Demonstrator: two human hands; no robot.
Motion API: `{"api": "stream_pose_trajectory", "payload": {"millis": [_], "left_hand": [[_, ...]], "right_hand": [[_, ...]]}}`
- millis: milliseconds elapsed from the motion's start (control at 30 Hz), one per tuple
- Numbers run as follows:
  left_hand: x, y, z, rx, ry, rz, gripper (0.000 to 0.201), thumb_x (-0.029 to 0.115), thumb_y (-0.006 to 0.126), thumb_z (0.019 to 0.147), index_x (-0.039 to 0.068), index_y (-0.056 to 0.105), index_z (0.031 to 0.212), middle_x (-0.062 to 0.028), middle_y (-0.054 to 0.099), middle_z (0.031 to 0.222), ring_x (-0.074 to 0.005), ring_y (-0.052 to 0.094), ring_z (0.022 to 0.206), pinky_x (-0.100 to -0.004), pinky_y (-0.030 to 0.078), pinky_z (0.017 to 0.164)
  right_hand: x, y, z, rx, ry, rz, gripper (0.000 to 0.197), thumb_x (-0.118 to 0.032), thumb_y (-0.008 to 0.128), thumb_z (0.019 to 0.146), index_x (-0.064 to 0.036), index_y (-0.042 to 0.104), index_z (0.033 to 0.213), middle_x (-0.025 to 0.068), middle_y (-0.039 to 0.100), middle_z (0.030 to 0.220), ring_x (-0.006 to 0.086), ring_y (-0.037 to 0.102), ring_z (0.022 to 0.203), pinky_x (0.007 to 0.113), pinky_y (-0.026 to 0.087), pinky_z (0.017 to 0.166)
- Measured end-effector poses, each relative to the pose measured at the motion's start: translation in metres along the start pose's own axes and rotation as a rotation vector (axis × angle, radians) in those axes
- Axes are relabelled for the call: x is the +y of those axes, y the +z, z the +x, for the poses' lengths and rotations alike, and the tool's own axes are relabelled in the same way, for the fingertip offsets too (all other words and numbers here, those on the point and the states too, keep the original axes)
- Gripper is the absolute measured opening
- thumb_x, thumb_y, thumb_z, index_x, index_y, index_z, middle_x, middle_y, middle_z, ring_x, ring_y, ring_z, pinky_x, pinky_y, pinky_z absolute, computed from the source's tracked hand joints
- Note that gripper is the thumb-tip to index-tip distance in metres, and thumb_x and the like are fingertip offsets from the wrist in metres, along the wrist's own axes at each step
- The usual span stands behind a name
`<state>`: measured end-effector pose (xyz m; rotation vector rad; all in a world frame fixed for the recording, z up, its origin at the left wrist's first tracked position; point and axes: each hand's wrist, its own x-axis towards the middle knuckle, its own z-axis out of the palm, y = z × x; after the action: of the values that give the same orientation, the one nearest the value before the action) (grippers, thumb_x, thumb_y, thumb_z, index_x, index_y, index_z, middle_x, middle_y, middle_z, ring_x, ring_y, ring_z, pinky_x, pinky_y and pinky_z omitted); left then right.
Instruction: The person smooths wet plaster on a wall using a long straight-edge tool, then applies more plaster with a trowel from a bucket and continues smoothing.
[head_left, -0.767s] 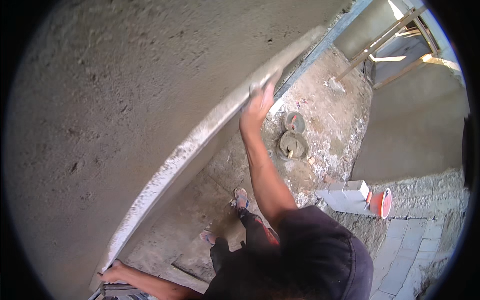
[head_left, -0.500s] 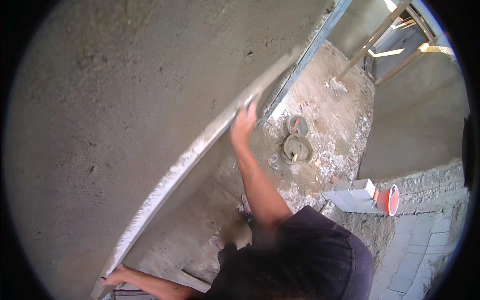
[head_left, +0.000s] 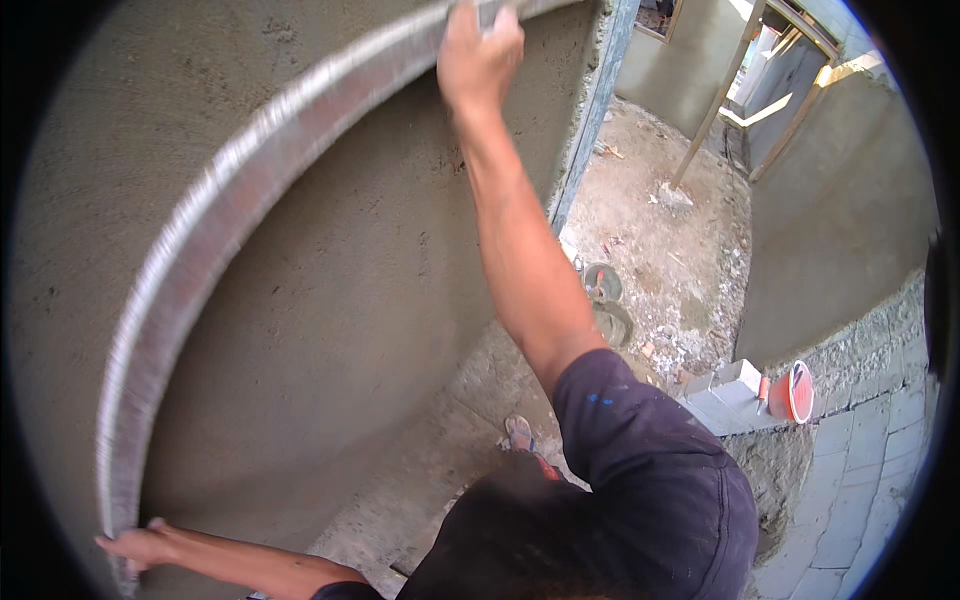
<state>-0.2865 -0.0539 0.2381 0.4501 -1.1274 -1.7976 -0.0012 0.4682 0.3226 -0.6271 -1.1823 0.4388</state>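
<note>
A long metal plasterer's straightedge (head_left: 222, 210) spans the grey plastered wall (head_left: 340, 310), its length bowed by the lens. My right hand (head_left: 480, 62) is closed around its upper part, near the top of the picture. At the lower left, my left hand (head_left: 138, 547) grips the other end. The bar's far edge lies along the wall, and mortar smears show on its face. Below the bar the plaster looks fairly even; above it the surface is rougher. A grey-blue batten (head_left: 598, 105) runs along the wall's right edge, just beyond my right hand.
On the rubble-strewn floor stand a bucket (head_left: 603, 281) and, partly behind my arm, a mortar tub (head_left: 615, 325). An orange bucket (head_left: 797, 392) sits beside pale blocks (head_left: 728, 397) at the right. A wooden prop (head_left: 722, 95) leans farther back.
Both hands have carried the straightedge up along the wall, the left end also shifting left. More of the plaster beneath it now shows. My grip on it has stayed closed.
</note>
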Motion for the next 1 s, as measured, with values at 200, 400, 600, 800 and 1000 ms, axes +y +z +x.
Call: {"api": "stream_pose_trajectory", "payload": {"millis": [200, 400, 600, 800, 1000], "left_hand": [[0.033, 0.036, 0.013, 0.015, 0.107, -0.064, 0.092, 0.021, 0.075, 0.077, -0.020, 0.016, 0.134, -0.0345, 0.042, 0.130, -0.0378, 0.057, 0.113, -0.0464, 0.054, 0.093], [-0.092, -0.047, -0.026, -0.032, 0.117, -0.175, 0.102, 0.015, 0.071, 0.070, 0.003, 0.008, 0.149, -0.0304, 0.035, 0.137, -0.0386, 0.052, 0.118, -0.0461, 0.052, 0.097], [-0.172, -0.105, -0.046, 0.049, 0.010, 0.030, 0.083, 0.022, 0.068, 0.072, -0.006, 0.031, 0.141, -0.0246, 0.045, 0.134, -0.0344, 0.055, 0.115, -0.0465, 0.049, 0.095], [-0.129, -0.138, 0.011, -0.072, 0.210, 0.241, 0.042, 0.022, 0.068, 0.071, -0.005, 0.060, 0.102, -0.0242, 0.058, 0.110, -0.0357, 0.061, 0.098, -0.0490, 0.051, 0.085], [0.047, -0.142, -0.104, -0.591, 0.046, -0.121, 0.050, 0.043, 0.056, 0.092, 0.003, 0.062, 0.122, -0.0196, 0.062, 0.122, -0.0319, 0.058, 0.111, -0.0487, 0.047, 0.097]], "right_hand": [[-0.022, 0.004, 0.046, 0.046, 0.026, 0.033, 0.060, -0.036, 0.061, 0.086, 0.0169, 0.057, 0.113, 0.0382, 0.062, 0.105, 0.0492, 0.061, 0.104, 0.046, 0.047, 0.089], [0.084, -0.029, -0.087, -0.006, 0.215, -0.008, 0.047, -0.024, 0.057, 0.087, 0.0160, 0.054, 0.111, 0.0320, 0.066, 0.088, 0.0432, 0.065, 0.091, 0.044, 0.048, 0.083], [0.241, -0.110, -0.288, -0.208, 0.884, -0.085, 0.043, -0.022, 0.052, 0.090, 0.0100, 0.050, 0.119, 0.0290, 0.064, 0.103, 0.0388, 0.063, 0.097, 0.043, 0.049, 0.085], [0.232, -0.175, -0.438, -0.150, 1.305, 0.018, 0.056, -0.023, 0.043, 0.096, 0.0043, 0.031, 0.143, 0.0172, 0.064, 0.091, 0.0280, 0.064, 0.081, 0.037, 0.055, 0.073], [0.209, -0.221, -0.517, -0.317, 1.715, 0.180, 0.049, -0.029, 0.039, 0.103, -0.0118, 0.027, 0.147, 0.0122, 0.063, 0.087, 0.0199, 0.064, 0.071, 0.038, 0.055, 0.058]]}}
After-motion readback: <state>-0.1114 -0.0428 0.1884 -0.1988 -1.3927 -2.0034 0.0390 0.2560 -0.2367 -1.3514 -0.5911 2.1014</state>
